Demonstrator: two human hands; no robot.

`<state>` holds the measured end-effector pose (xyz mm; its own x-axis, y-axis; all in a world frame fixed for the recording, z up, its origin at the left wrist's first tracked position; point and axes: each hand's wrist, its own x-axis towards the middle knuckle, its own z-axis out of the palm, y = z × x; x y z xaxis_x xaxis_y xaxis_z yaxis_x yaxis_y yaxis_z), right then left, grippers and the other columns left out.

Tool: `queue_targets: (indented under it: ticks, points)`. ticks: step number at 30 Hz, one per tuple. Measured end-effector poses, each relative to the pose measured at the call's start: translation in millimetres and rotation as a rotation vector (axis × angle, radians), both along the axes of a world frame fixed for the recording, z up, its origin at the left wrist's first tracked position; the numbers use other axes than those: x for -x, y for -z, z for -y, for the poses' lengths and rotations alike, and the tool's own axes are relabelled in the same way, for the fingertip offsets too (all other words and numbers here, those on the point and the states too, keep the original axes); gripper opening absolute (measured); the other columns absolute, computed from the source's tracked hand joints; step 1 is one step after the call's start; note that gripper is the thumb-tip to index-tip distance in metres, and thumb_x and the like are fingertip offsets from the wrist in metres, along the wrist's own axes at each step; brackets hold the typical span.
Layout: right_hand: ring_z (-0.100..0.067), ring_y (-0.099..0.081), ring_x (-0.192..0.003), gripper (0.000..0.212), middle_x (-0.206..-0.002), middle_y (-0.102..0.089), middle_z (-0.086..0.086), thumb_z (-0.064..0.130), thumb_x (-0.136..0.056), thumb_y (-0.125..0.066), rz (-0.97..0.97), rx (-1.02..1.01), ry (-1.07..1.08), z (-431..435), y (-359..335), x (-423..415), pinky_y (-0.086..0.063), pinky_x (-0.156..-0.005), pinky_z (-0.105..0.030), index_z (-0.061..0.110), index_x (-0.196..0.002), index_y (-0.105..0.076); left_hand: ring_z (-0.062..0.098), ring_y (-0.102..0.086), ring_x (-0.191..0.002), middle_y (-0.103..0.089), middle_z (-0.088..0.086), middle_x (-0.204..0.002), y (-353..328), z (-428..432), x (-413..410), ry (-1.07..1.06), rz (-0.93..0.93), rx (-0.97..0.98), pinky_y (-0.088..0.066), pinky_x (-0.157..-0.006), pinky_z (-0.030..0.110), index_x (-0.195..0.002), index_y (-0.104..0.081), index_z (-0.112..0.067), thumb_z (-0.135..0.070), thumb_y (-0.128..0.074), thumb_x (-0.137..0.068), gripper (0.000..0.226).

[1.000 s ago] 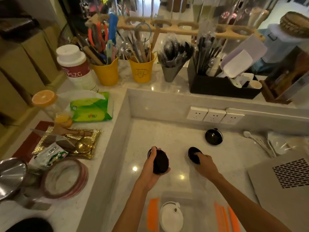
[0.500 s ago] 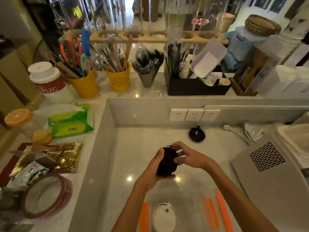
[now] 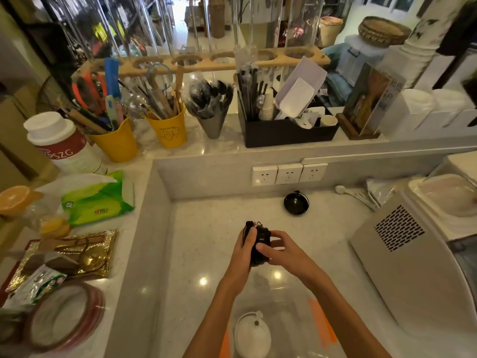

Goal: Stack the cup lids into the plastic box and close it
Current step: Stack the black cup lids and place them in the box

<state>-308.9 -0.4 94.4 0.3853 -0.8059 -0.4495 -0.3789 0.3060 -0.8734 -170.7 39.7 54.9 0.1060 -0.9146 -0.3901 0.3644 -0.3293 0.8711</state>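
- Head view: a stack of black lids is held above the counter, clasped from the left by the left hand and pressed from the right by the right hand
- Both hands are closed on the stack, seemingly so that the lids are squared up and nested before being lowered
- One black lid is left on the counter near the sockets, well apart from the hands
- The clear box is set just below the hands, open, with orange latches, so little travel is needed
- A white lid is already inside the box
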Motion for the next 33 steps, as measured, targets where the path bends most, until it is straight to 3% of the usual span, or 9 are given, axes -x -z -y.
queue_targets:
  ticks: [3,8,13,17,19,22,25,30,33]
  points:
    - [-0.011,-0.067,-0.096,0.07,-0.11,-0.06,0.007,0.056,-0.076,-0.073,0.004,-0.048,0.051,-4.0,3.8,-1.1,-0.055,-0.073,-0.021,0.024,-0.131,-0.042,0.018,-0.068,-0.114,-0.066,-0.002,-0.13,-1.9,-0.5,2.9,-0.006,-0.019,0.015,-0.06,-0.089,0.04,-0.116,-0.063,-0.054,-0.084,-0.062,-0.064,0.06]
    - [-0.009,-0.069,-0.089,0.071,-0.102,-0.061,0.01,0.061,-0.075,-0.071,0.004,-0.069,0.089,-10.8,10.0,-7.4,-0.053,-0.064,-0.016,0.025,-0.127,-0.041,0.022,-0.061,-0.124,-0.06,0.002,-0.135,-4.0,-4.6,6.5,0.008,-0.042,-0.015,-0.052,-0.104,0.048,-0.139,-0.048,-0.037,-0.086,-0.057,-0.063,0.09]
    - [-0.009,-0.066,-0.088,0.068,-0.099,-0.059,0.012,0.056,-0.078,-0.071,-0.066,0.0,0.044,-9.2,13.7,-6.4,-0.052,-0.066,-0.018,0.026,-0.13,-0.039,0.021,-0.068,-0.115,-0.066,0.003,-0.129,-3.3,-5.0,3.4,0.035,-0.087,-0.061,-0.06,-0.086,0.035,-0.131,-0.055,-0.037,-0.069,-0.056,-0.077,0.064]
    - [-0.008,-0.063,-0.093,0.074,-0.115,-0.058,0.001,0.049,-0.074,-0.077,-0.096,0.099,-0.002,-3.5,17.4,-4.4,-0.052,-0.061,-0.014,0.026,-0.133,-0.038,0.022,-0.069,-0.114,-0.069,0.006,-0.125,-1.0,2.7,1.8,0.041,-0.131,-0.107,-0.06,-0.083,0.033,-0.136,-0.055,-0.028,-0.065,-0.058,-0.077,0.069]
    - [-0.012,-0.058,-0.102,0.08,-0.123,-0.049,0.0,0.044,-0.07,-0.082,-0.119,0.166,-0.045,3.0,18.3,-2.2,-0.056,-0.069,-0.017,0.027,-0.134,-0.038,0.022,-0.071,-0.111,-0.073,0.007,-0.121,1.4,8.0,0.5,0.035,-0.177,-0.121,-0.061,-0.08,0.033,-0.134,-0.057,-0.025,-0.061,-0.057,-0.08,0.065]
    - [-0.018,-0.045,-0.116,0.085,-0.129,-0.041,0.002,0.041,-0.066,-0.085,-0.217,0.338,-0.216,17.1,19.5,0.9,-0.055,-0.092,-0.036,0.032,-0.136,-0.038,0.025,-0.071,-0.11,-0.07,0.015,-0.125,5.1,16.8,-1.4,0.034,-0.22,-0.144,-0.061,-0.079,0.034,-0.132,-0.058,-0.018,-0.06,-0.057,-0.081,0.066]
    - [-0.015,-0.04,-0.118,0.085,-0.133,-0.04,0.004,0.045,-0.068,-0.083,-0.276,0.423,-0.319,32.7,20.2,1.6,-0.052,-0.096,-0.035,0.034,-0.137,-0.035,0.025,-0.072,-0.108,-0.073,0.012,-0.118,10.8,27.2,-3.7,0.027,-0.247,-0.164,-0.061,-0.083,0.037,-0.127,-0.061,-0.019,-0.06,-0.06,-0.079,0.063]
    - [-0.008,-0.047,-0.119,0.077,-0.134,-0.043,0.012,0.07,-0.07,-0.066,-0.157,0.175,-0.421,82.7,21.4,7.2,-0.05,-0.095,-0.031,0.043,-0.137,-0.038,0.031,-0.07,-0.112,-0.071,0.016,-0.124,19.2,48.8,-7.9,-0.029,-0.41,-0.181,-0.061,-0.083,0.045,-0.124,-0.064,-0.019,-0.037,-0.07,-0.085,0.043]
    - [-0.011,-0.055,-0.111,0.065,-0.129,-0.054,0.005,0.059,-0.083,-0.062,-0.253,0.225,-0.224,139.1,42.4,11.8,-0.052,-0.095,-0.038,0.027,-0.138,-0.047,0.035,-0.059,-0.119,-0.053,0.023,-0.142,25.4,60.6,-12.8,-0.133,-0.488,-0.221,-0.058,-0.085,0.051,-0.127,-0.06,-0.013,-0.022,-0.07,-0.087,0.043]
